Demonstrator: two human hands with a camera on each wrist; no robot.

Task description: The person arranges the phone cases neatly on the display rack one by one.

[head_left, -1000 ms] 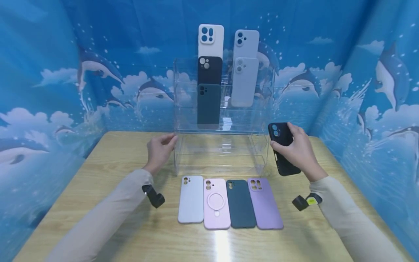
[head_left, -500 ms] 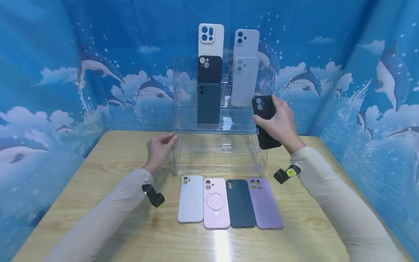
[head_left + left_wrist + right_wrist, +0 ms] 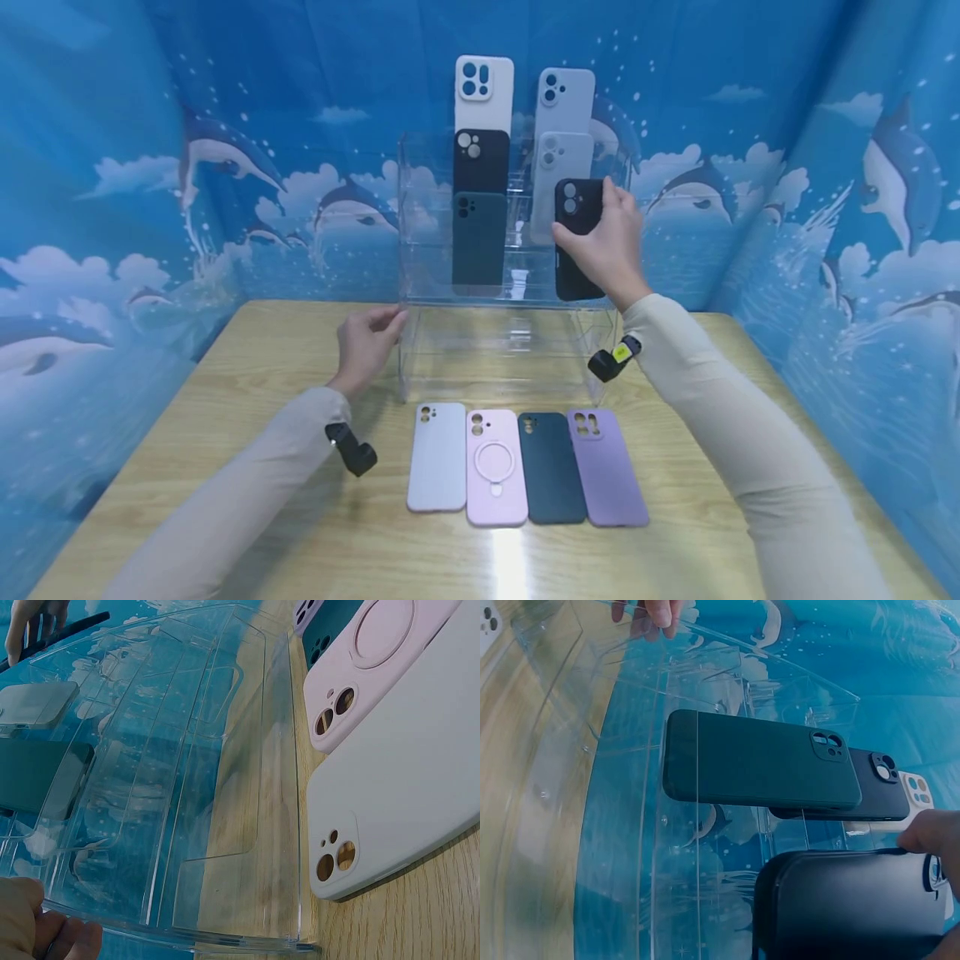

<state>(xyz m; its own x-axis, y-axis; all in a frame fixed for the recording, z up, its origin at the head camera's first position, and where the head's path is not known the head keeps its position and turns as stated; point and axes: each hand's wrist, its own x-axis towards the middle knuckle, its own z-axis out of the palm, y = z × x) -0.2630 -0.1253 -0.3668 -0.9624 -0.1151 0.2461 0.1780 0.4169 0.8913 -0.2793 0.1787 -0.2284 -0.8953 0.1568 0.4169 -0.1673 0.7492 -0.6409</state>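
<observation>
My right hand (image 3: 609, 242) grips a black phone case (image 3: 577, 242) by its sides, thumb on one edge and fingers on the other. The case is upright before the right side of a clear tiered display stand (image 3: 510, 387), partly covering a pale case (image 3: 551, 167). Whether it touches the stand I cannot tell. My left hand (image 3: 367, 346) pinches the stand's left side panel. A dark green case (image 3: 478, 242), another black case (image 3: 482, 158) and a white case (image 3: 487, 100) stand in the left column. Behind the pale case rises a light bluish case (image 3: 573, 100).
Lying side by side on the wooden table (image 3: 262, 367) before the stand are a whitish case (image 3: 438, 458), a pink case with a ring (image 3: 497, 500), a dark teal case (image 3: 553, 467) and a purple case (image 3: 611, 471). A blue dolphin-print curtain (image 3: 300, 83) surrounds the table.
My right hand has carried the black case up and to the left, from beside the stand to in front of its right column. The left hand has stayed in place.
</observation>
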